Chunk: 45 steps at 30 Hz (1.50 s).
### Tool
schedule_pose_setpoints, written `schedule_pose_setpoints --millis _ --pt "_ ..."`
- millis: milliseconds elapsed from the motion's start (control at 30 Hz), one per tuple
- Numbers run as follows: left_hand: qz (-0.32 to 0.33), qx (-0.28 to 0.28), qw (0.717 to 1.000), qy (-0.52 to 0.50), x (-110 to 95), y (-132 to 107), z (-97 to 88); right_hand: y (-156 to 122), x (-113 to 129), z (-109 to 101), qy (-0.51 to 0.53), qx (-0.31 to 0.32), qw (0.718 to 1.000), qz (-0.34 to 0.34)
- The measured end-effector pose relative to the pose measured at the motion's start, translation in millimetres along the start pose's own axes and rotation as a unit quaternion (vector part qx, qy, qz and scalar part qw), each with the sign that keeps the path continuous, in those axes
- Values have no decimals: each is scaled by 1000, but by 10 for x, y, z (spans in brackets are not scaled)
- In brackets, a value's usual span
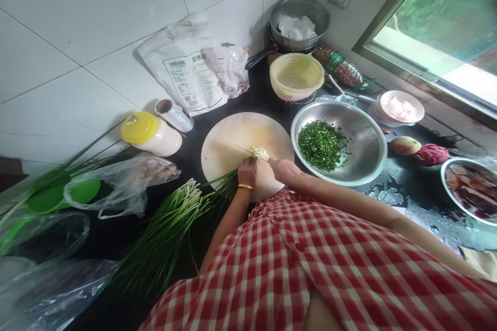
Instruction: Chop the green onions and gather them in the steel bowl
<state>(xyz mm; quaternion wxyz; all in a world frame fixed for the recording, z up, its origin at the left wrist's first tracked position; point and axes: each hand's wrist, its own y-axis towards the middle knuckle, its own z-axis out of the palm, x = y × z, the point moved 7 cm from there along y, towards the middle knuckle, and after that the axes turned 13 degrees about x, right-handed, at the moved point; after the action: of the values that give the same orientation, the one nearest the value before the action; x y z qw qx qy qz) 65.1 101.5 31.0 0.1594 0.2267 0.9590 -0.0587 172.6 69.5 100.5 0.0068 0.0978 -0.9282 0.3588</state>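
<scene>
My left hand (247, 172) is closed on a bunch of green stalks, likely chives or thin scallions (227, 184), pressing them on a round cutting board (221, 139). In my right hand (285, 170) is a knife (244, 149), its blade slanting across the board just beyond my left fingers. Small pale chopped pieces (259, 152) lie against the blade. More whole stalks (166, 232) are heaped to the left of the board, white ends toward it. To the right stands a steel bowl (368, 150) with chopped greens (322, 145) in it.
Left of the board are a yellow-lidded jar (151, 134), a plastic-wrap roll (174, 115) and plastic bags (116, 186). Behind are white sacks (194, 72), a yellow strainer (297, 75) and a pan (298, 20). A dragon fruit (430, 154) and bowl of meat (471, 191) sit right.
</scene>
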Motion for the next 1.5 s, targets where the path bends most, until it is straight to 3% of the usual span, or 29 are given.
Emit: schedule_pose_setpoints --millis 333,1267,1500 --pt "-15 -14 1000 -3 45 -4 21 230 104 51 19 14 999 -27" --pt "-7 -56 998 -6 92 3 45 162 128 48 17 10 999 -42" --pt "-18 -46 998 41 53 -89 -39 253 132 54 25 -13 998 -51"
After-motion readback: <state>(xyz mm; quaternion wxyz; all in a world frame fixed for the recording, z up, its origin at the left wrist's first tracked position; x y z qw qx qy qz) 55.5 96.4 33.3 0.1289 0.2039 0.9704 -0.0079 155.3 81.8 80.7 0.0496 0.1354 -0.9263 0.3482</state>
